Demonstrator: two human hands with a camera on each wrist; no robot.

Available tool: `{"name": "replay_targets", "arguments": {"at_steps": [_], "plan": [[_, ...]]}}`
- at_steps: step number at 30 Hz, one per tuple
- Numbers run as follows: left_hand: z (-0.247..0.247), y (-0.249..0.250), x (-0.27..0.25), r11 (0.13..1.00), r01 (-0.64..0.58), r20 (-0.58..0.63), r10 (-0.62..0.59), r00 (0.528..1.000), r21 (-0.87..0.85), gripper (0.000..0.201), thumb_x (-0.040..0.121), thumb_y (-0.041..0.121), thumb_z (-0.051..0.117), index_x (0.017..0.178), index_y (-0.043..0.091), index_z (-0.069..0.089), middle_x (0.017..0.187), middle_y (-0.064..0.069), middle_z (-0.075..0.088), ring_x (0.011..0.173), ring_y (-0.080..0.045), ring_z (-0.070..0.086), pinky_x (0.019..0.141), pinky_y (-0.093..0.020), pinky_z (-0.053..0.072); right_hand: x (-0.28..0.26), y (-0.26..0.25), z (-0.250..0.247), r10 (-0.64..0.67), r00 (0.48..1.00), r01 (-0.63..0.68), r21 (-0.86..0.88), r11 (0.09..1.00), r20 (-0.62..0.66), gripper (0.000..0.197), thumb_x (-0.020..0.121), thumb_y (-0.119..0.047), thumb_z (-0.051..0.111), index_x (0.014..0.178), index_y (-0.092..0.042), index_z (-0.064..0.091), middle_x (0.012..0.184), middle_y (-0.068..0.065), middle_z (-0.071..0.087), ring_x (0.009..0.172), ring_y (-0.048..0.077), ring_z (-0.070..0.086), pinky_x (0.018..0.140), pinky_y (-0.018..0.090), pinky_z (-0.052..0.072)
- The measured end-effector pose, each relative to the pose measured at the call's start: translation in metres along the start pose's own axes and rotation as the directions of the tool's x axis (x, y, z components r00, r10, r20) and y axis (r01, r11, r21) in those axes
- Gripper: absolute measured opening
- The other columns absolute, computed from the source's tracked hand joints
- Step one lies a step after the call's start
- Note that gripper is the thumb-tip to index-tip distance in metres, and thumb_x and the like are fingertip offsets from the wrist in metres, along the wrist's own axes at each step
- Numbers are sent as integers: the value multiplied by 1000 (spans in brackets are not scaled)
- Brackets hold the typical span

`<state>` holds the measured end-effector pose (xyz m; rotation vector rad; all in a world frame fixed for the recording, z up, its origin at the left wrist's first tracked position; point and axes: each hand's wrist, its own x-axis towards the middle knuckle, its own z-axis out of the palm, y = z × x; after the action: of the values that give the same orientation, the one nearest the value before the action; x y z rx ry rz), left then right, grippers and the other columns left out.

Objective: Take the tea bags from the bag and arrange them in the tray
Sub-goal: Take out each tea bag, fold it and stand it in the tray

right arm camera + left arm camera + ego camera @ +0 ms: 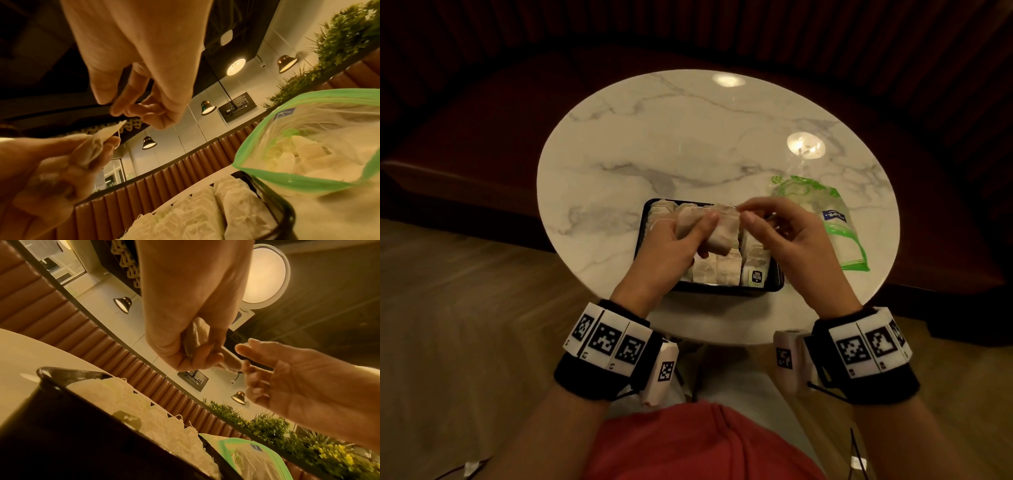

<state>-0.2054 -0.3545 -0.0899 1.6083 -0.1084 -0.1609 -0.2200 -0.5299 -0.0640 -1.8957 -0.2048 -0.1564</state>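
A black tray [726,291] sits near the front of the round marble table [688,137], with rows of pale tea bags [722,270] in it. My left hand [705,233] grips a small bunch of tea bags [724,229] just above the tray. My right hand [744,212] hovers at the bunch's upper right corner, thumb and forefinger close together and the other fingers loosely curled. In the right wrist view the held tea bag's tip [115,128] lies just below those fingertips [117,112], with a small gap. The clear green-edged zip bag [825,219] lies right of the tray, with more tea bags inside.
One tea bag with a dark tag [755,277] lies at the tray's front right corner. A padded brown bench [164,178] curves behind the table. Bare marble stretches beyond and left of the tray. The table's front edge is close to my wrists.
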Motion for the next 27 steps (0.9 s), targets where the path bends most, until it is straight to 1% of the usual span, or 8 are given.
{"name": "replay_targets", "arguments": {"at_steps": [3, 6, 8, 14, 20, 24, 25, 27], "plan": [[3, 0, -1, 998, -63, 56, 62, 997, 26, 18, 96, 31, 59, 83, 27, 70, 70, 12, 66, 65, -5, 59, 59, -17, 44, 7, 2, -5, 59, 996, -55, -63, 997, 63, 25, 89, -24, 68, 114, -20, 66, 92, -5, 63, 72, 2, 57, 68, 20, 50], [6, -3, -2, 999, -36, 96, 34, 995, 23, 19, 97, 28, 57, 83, 24, 69, 67, 10, 62, 62, -3, 55, 55, -14, 42, 8, 8, -9, 94, 989, -84, -92, 992, 110, 13, 89, -18, 69, 102, -20, 71, 89, -2, 72, 81, 18, 66, 74, 31, 53], [5, -9, 0, 998, 25, 90, -30, 995, 52, 22, 99, 31, 53, 87, 22, 69, 74, 4, 64, 63, -6, 56, 53, -18, 42, 7, 14, -14, 102, 992, -92, -131, 987, 73, 9, 88, -18, 70, 95, -22, 73, 82, -7, 72, 81, 21, 65, 73, 32, 52], [2, -24, 6, 974, 225, 54, -222, 973, -40, 29, 102, 28, 48, 97, 9, 69, 79, -1, 65, 52, -3, 53, 43, -16, 37, -3, 41, -34, 154, 982, -105, -351, 931, 113, 8, 93, -21, 63, 98, -15, 67, 79, -2, 69, 56, 7, 58, 61, 25, 49], [3, -28, 7, 952, 295, 68, -290, 955, -83, 29, 102, 30, 48, 99, 8, 68, 78, 0, 65, 51, -3, 52, 42, -16, 36, -4, 56, -34, 293, 933, -171, -458, 873, 211, 10, 96, -19, 59, 88, -24, 58, 53, -9, 54, 37, 6, 44, 44, 16, 36], [4, -34, 6, 943, 323, 73, -318, 945, -82, 29, 102, 31, 47, 94, 12, 67, 78, -1, 65, 51, -4, 51, 42, -15, 35, 1, 67, -27, 296, 931, -127, -574, 809, 212, 8, 95, -20, 62, 88, -23, 60, 67, -10, 58, 45, 2, 52, 51, 22, 43], [4, -34, 6, 943, 325, 72, -320, 945, -76, 30, 102, 31, 46, 92, 13, 68, 78, -1, 66, 51, -4, 51, 42, -15, 35, 1, 69, -26, 282, 938, -107, -606, 788, 202, 0, 93, -21, 64, 93, -21, 64, 72, -9, 61, 54, 1, 55, 57, 23, 44], [3, -37, 7, 941, 330, 68, -326, 943, -77, 30, 103, 31, 46, 93, 13, 68, 79, -1, 66, 50, -4, 51, 42, -15, 35, 1, 72, -25, 280, 942, -91, -659, 747, 187, 18, 87, -22, 71, 104, -18, 68, 88, -3, 68, 77, 9, 60, 71, 29, 46]]}}
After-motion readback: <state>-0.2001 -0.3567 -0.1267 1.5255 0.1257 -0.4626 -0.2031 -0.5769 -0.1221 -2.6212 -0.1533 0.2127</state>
